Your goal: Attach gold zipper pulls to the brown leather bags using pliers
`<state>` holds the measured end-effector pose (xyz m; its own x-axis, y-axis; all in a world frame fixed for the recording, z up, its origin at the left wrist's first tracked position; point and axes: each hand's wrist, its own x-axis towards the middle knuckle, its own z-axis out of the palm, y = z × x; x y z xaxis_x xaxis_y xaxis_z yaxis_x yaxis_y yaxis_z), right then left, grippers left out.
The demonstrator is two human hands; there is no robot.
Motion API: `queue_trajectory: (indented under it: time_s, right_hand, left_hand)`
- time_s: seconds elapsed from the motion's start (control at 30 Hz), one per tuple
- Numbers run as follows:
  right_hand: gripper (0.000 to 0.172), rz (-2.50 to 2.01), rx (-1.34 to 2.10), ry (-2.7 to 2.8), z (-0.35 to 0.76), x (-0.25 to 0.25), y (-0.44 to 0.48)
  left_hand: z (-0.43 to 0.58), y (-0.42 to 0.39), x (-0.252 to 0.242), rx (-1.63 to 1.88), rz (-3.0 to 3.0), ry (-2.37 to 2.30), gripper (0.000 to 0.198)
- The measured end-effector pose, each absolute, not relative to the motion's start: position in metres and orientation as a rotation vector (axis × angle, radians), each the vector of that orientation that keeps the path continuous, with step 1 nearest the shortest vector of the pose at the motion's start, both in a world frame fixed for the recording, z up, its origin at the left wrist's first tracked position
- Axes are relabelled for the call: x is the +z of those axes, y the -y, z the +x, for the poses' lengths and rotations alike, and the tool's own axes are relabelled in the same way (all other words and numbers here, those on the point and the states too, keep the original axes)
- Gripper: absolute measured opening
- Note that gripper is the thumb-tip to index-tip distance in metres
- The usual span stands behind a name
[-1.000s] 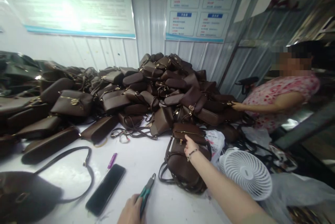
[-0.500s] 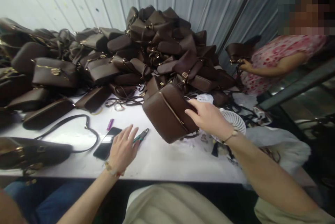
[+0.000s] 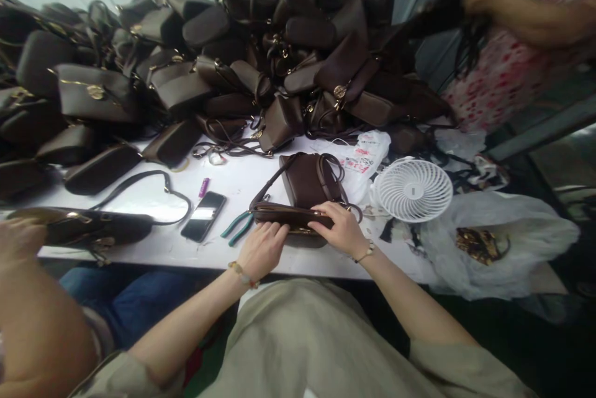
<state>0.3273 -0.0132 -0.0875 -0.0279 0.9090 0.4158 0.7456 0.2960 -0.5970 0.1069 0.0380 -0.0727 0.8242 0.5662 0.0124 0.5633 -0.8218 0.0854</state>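
Observation:
A dark brown handbag (image 3: pixel 310 179) lies on the white table in front of me, its zipped edge turned toward me and its strap looped at the far side. My left hand (image 3: pixel 264 246) grips the near left part of that edge, fingers curled over it. On the right, my right hand (image 3: pixel 339 227) pinches the same edge near the zip's end, thumb and fingers closed. Inside the bag cannot be seen. Teal-handled pliers (image 3: pixel 238 227) lie just left of the bag, their jaws hidden behind it.
Brown handbags (image 3: pixel 307 31) are heaped along the back. Left are a phone (image 3: pixel 203 217), a purple tube (image 3: pixel 203 187) and a co-worker's hand on another bag (image 3: pixel 125 228). Right are a white fan (image 3: pixel 413 190) and a plastic bag (image 3: pixel 503 224) with gold pieces. Another person holds something dark.
The handbag has come down onto the table, nearer to me. My left hand has moved from beside the phone onto it. A co-worker's hand has appeared at the left bag.

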Motion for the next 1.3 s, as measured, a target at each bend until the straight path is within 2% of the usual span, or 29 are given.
queue_trajectory:
  time_s: [0.17,0.37,0.53,0.63,0.73,0.8,0.9,0.93,1.1,1.23,1.3]
  right_hand:
    - [0.024,-1.58,0.298,1.514,0.318,-0.115,0.035]
    - [0.022,-1.631,0.286,1.725,0.324,-0.122,0.039]
    - [0.023,-1.649,0.247,1.788,0.32,-0.118,0.041]
    - [0.03,-1.66,0.028,1.597,0.345,-0.12,0.066]
    - [0.025,-1.979,-0.393,0.979,0.419,-0.123,0.118]
    - [0.026,-2.193,-0.508,0.632,0.482,-0.121,0.155]
    - [0.012,-2.287,-0.435,0.618,0.562,-0.117,0.191]
    - [0.013,-2.304,-0.395,0.643,0.579,-0.117,0.195]
    - [0.023,-2.301,-0.306,0.675,0.601,-0.12,0.196]
    - [0.033,-2.193,-0.318,0.616,0.569,-0.107,0.197]
    - [0.035,-1.995,-0.194,0.563,0.536,-0.097,0.192]
  left_hand:
    - [0.128,-0.025,-0.069,0.09,2.862,-0.714,0.033]
    - [0.134,-0.028,-0.072,0.024,3.016,-0.67,0.03]
    - [0.105,-0.046,-0.08,0.145,3.094,-0.623,0.031]
    - [0.094,-0.049,-0.086,0.286,3.052,-0.573,0.033]
    - [0.089,-0.048,-0.091,0.37,2.998,-0.679,0.028]
    - [0.09,-0.047,-0.092,0.336,3.008,-0.743,0.027]
    - [0.093,-0.048,-0.093,0.252,3.041,-0.742,0.029]
    - [0.094,-0.048,-0.093,0.23,3.045,-0.732,0.03]
    - [0.094,-0.048,-0.095,0.198,2.993,-0.762,0.034]
    - [0.093,-0.046,-0.097,0.223,2.93,-0.843,0.036]
    - [0.096,-0.042,-0.096,0.22,2.893,-0.863,0.037]
